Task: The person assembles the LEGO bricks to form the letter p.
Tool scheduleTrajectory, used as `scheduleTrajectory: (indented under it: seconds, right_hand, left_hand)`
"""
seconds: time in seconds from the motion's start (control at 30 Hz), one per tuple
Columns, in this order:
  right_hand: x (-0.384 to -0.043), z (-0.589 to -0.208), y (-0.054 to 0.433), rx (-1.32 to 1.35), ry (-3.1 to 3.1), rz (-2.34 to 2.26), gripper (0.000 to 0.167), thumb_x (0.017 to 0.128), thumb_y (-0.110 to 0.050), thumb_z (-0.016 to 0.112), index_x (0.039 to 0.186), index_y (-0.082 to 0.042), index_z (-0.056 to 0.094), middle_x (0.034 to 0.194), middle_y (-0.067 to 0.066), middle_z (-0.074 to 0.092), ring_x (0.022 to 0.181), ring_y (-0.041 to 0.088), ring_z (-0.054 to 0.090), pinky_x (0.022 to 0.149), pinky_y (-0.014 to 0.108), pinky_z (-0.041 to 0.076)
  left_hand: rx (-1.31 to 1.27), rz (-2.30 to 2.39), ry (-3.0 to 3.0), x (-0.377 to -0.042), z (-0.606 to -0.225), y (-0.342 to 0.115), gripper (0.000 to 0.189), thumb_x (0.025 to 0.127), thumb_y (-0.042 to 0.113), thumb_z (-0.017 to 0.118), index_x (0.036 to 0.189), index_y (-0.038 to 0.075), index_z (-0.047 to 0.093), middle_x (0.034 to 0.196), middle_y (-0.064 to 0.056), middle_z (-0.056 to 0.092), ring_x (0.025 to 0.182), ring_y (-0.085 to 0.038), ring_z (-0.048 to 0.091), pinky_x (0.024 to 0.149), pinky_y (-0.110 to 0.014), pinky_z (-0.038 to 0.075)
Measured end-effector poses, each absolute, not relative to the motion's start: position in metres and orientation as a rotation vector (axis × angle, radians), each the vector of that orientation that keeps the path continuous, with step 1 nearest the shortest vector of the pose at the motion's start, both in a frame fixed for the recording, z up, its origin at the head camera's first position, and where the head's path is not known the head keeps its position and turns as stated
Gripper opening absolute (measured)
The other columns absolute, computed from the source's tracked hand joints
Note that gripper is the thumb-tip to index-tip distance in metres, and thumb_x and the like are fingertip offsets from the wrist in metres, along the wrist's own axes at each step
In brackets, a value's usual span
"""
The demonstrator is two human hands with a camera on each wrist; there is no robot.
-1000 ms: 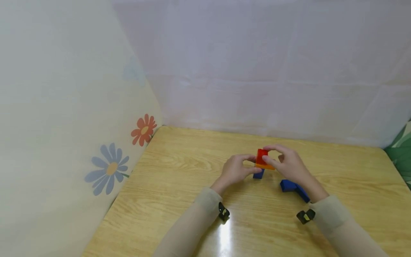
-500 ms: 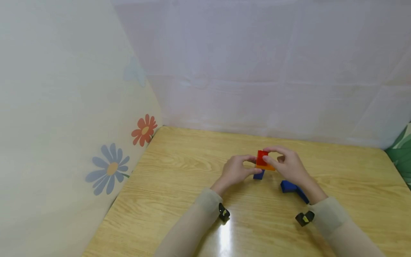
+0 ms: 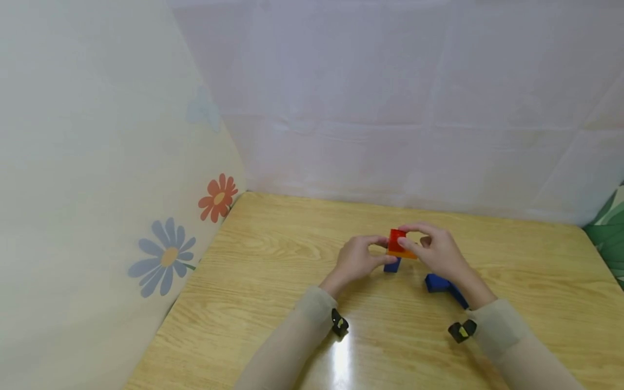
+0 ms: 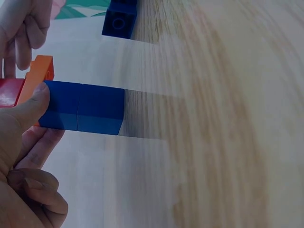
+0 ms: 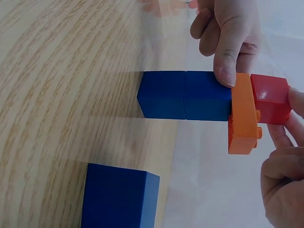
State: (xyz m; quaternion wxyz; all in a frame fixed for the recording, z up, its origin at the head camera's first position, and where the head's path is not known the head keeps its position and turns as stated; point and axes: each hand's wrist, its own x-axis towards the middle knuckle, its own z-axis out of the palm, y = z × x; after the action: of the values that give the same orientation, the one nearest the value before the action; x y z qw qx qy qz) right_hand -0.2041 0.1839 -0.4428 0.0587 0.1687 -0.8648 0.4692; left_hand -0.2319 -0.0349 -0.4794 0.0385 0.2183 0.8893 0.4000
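Two blue building blocks stand stacked, the lower one [image 5: 162, 97] close over the wooden table and the upper one [image 5: 206, 97] on top of it. An orange building block [image 5: 243, 118] caps them and juts out to one side, with bare studs showing. On its other end sits a red building block [image 3: 396, 241]. My left hand [image 3: 358, 259] pinches the stack from the left, its thumb where the upper blue block meets the orange one. From the right, my right hand [image 3: 439, 252] pinches the red block between thumb and fingers.
Near my right wrist, a loose blue block [image 3: 437, 283] lies on the table [image 3: 273, 244], with another blue piece [image 3: 458, 297] beside it, partly hidden by the forearm. A pale cloth wall [image 3: 341, 108] rises behind the table, and a flower-printed one [image 3: 97, 162] on the left.
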Motion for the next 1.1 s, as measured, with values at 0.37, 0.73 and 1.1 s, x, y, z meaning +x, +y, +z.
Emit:
scheduleTrajectory:
  seconds: [0.37,0.73,1.1]
  right_hand:
    - [-0.203,-0.446,0.183,0.498,-2.568,1.543,0.028,0.100,-0.019,0.073,0.125,-0.008,0.071,0.112,0.015,0.072,0.042,0.010,0.032,0.041,0.026,0.030]
    - [-0.202,-0.453,0.181,0.451,-2.511,1.554,0.028,0.098,-0.019,0.076,0.123,-0.008,0.072,0.110,0.015,0.073,0.043,0.009,0.033,0.040,0.027,0.031]
    - [-0.198,-0.453,0.179,0.459,-2.532,1.543,0.034,0.100,-0.018,0.073,0.132,-0.007,0.069,0.124,0.014,0.070,0.041,0.008,0.031,0.040,0.028,0.031]
  left_hand:
    - [0.684,1.220,2.754,-0.232,-0.479,-0.034,0.044,0.090,0.046,0.082,0.126,0.022,0.076,0.118,0.011,0.075,0.117,-0.019,0.067,0.094,-0.038,0.053]
    - [0.687,1.222,2.758,-0.233,-0.482,-0.033,0.043,0.089,0.046,0.082,0.124,0.022,0.077,0.118,0.011,0.075,0.116,-0.016,0.067,0.095,-0.038,0.053]
    - [0.698,1.261,2.716,-0.233,-0.482,-0.035,0.043,0.089,0.045,0.082,0.125,0.021,0.076,0.116,0.013,0.074,0.117,-0.019,0.067,0.097,-0.041,0.052]
